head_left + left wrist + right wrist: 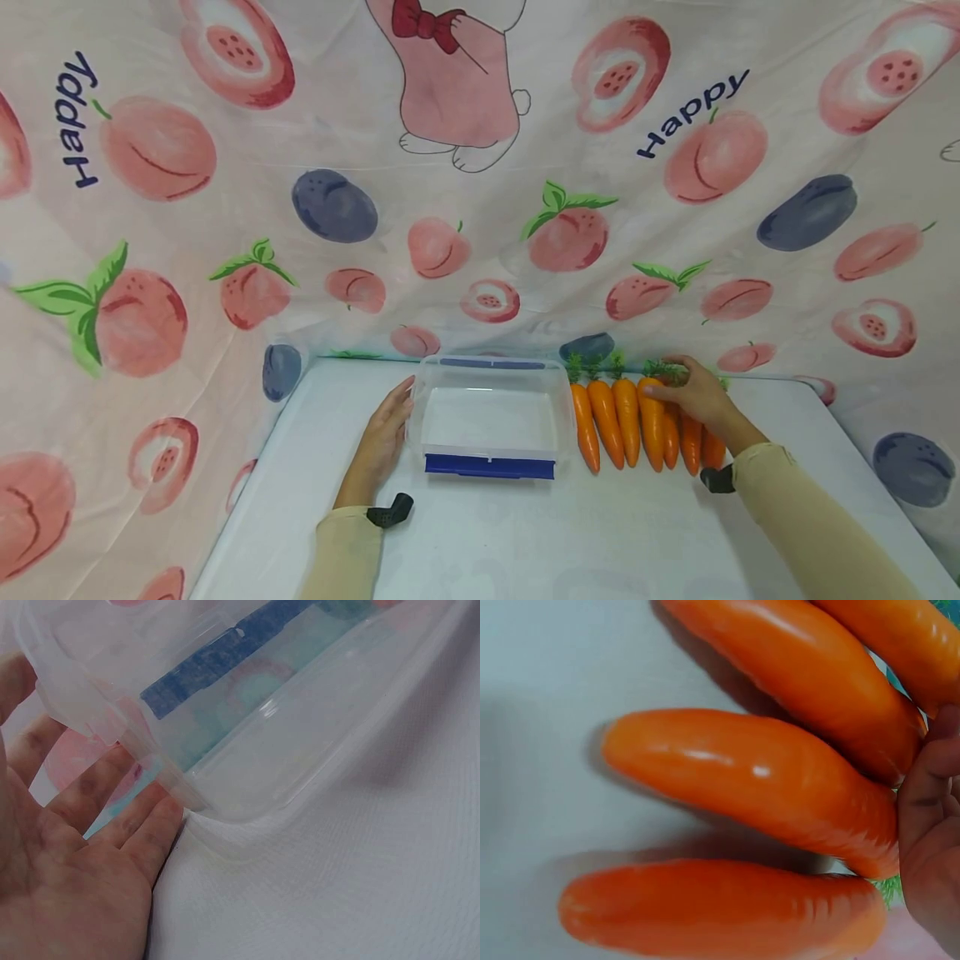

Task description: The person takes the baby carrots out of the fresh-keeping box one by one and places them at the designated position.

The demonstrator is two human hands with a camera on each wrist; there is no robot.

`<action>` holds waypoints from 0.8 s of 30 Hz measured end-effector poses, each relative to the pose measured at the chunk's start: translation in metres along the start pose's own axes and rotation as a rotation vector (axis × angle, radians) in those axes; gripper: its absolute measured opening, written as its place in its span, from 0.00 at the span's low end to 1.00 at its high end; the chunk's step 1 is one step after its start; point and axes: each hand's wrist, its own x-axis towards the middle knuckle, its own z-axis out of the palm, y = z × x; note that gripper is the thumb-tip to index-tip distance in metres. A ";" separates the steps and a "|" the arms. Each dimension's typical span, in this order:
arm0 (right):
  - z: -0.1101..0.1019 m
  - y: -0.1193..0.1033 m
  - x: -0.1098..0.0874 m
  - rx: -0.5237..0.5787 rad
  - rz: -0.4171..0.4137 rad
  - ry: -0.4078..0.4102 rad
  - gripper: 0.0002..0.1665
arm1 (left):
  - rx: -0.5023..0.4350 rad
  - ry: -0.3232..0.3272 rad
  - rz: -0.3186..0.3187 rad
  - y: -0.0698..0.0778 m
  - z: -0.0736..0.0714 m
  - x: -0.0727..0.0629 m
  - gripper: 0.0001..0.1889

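A clear plastic food box (491, 421) with blue clip flaps (490, 467) sits on the white table; its inside looks bare. My left hand (382, 433) lies along the box's left side, its fairly straight fingers (142, 817) touching the wall in the left wrist view. Right of the box, several orange carrots (605, 423) with green leafy tops lie side by side, tips toward me. Over the right part of this row, my right hand (701, 396) pinches one carrot (651, 429) near its leafy end, thumb on top. The hand partly covers the carrots at the right end.
The white table (480, 533) reaches back to a hanging cloth (480, 200) printed with peaches and plums. The box stands close to that cloth, and the leafy tops lie close to it. A black wrist piece (390, 510) is at my left sleeve, another (717, 479) at my right.
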 end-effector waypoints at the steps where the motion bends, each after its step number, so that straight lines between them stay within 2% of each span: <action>1: 0.000 0.000 0.000 0.006 0.001 -0.003 0.65 | 0.001 0.001 0.000 0.000 0.000 0.000 0.28; 13: 0.002 -0.001 0.001 0.048 0.012 -0.030 0.62 | 0.025 0.009 -0.007 -0.001 -0.002 0.001 0.28; 24: 0.008 -0.001 0.003 -0.058 -0.005 -0.008 0.64 | 0.031 0.014 -0.001 -0.002 -0.001 0.001 0.28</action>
